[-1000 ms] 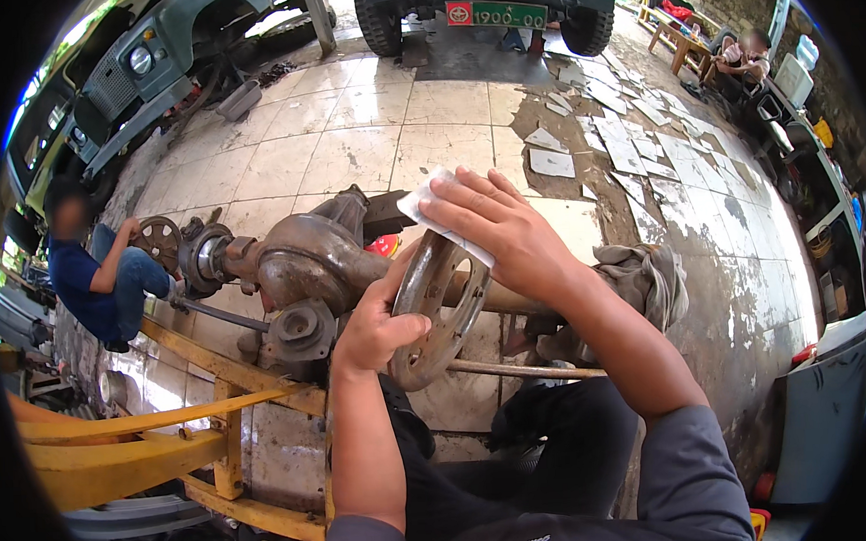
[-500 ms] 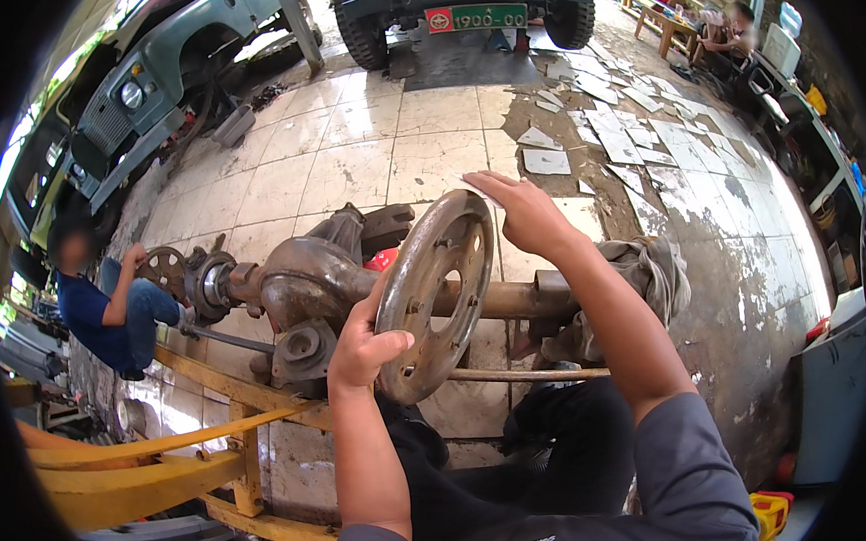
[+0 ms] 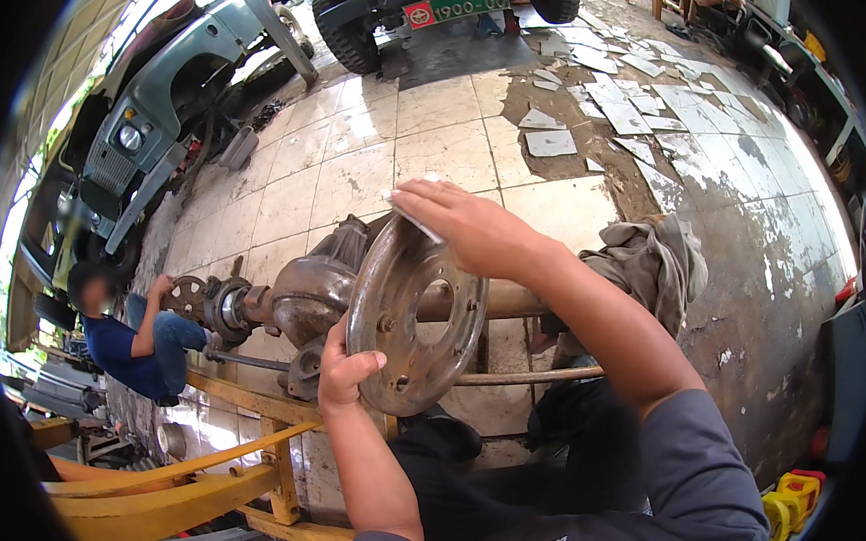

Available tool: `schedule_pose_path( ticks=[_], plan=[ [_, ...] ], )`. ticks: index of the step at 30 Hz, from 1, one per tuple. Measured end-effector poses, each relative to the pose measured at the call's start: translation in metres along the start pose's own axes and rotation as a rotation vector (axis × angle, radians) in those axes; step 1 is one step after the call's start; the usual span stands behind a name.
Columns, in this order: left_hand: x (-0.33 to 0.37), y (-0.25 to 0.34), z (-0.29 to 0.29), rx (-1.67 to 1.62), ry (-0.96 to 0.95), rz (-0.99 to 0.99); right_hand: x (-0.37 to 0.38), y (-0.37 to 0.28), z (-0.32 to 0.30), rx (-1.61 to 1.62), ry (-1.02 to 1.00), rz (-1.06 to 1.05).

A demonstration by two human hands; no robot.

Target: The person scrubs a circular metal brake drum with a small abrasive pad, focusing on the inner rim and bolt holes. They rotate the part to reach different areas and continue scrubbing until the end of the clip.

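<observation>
A round, dull metal brake backing plate [image 3: 367,301], with a large centre hole, smaller holes and studs, stands tilted on edge before me. My left hand [image 3: 349,369] grips its near left rim, thumb on the face. Over the top rim lies my right hand [image 3: 460,222], pressing a thin whitish sheet [image 3: 414,220], perhaps sandpaper, against the metal; the fingers hide most of it. Behind the plate is a rusty vehicle axle [image 3: 310,292] with a bulging differential housing, its middle partly covered by the plate.
At left a person [image 3: 135,338] in dark blue crouches, a hand on another round plate [image 3: 186,296]. A yellow metal frame [image 3: 237,397] runs along my left. Grey cloth [image 3: 647,263] drapes the axle's right end. Broken tiles [image 3: 618,107] lie farther right; parked vehicles [image 3: 133,138] stand behind.
My right hand has slid leftward along the plate's top rim with the whitish sheet. The plate has turned to face me more, and my left hand still grips its rim.
</observation>
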State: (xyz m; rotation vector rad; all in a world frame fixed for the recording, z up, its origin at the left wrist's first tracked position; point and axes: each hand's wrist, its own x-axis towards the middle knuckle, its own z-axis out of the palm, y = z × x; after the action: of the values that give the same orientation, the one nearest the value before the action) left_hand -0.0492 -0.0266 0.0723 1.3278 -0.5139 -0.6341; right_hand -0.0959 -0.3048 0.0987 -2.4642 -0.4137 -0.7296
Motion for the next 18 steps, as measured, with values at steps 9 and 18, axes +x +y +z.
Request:
schedule_pose_path(
  ticks=[9,18],
  plan=[
    [0.004,-0.002,-0.005,-0.014,0.007,0.002,-0.011,0.037,-0.007,0.143,-0.086,0.421],
    [0.001,-0.003,0.001,-0.034,0.008,0.007,-0.018,0.051,0.007,0.177,-0.152,0.487]
  ],
)
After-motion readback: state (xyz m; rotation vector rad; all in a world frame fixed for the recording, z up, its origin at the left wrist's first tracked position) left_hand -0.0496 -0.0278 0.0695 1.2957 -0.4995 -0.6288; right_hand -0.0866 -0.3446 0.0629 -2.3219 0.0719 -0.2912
